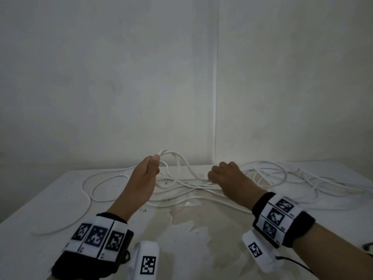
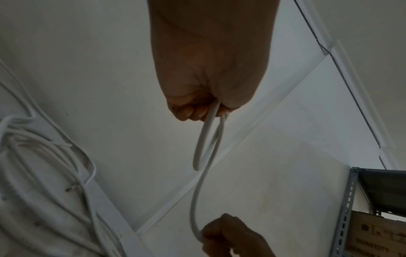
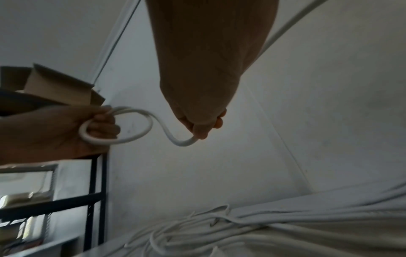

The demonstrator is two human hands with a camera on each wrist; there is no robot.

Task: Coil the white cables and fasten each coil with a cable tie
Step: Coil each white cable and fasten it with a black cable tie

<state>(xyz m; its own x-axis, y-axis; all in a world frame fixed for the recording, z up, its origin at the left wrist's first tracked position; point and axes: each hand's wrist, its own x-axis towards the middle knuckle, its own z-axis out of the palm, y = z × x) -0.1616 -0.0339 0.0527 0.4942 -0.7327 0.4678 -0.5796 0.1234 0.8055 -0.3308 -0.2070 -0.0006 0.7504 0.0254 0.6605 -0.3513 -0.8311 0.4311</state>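
Near the viewer, stained bench (image 1: 193,229). Beyond it, the left hand (image 1: 144,174) grips a small starter loop of white cable (image 1: 171,158), raised off the bench; the right hand (image 1: 226,176) pinches the same cable just to its right. The slack runs rightward into the loose cables (image 1: 282,178) farther back.

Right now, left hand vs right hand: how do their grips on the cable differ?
The left hand is raised off the table and holds small loops of cable; the right hand sits low by the loose pile and pinches one strand. The left grips a started coil; the right feeds a single run. Both grip the same white cable.
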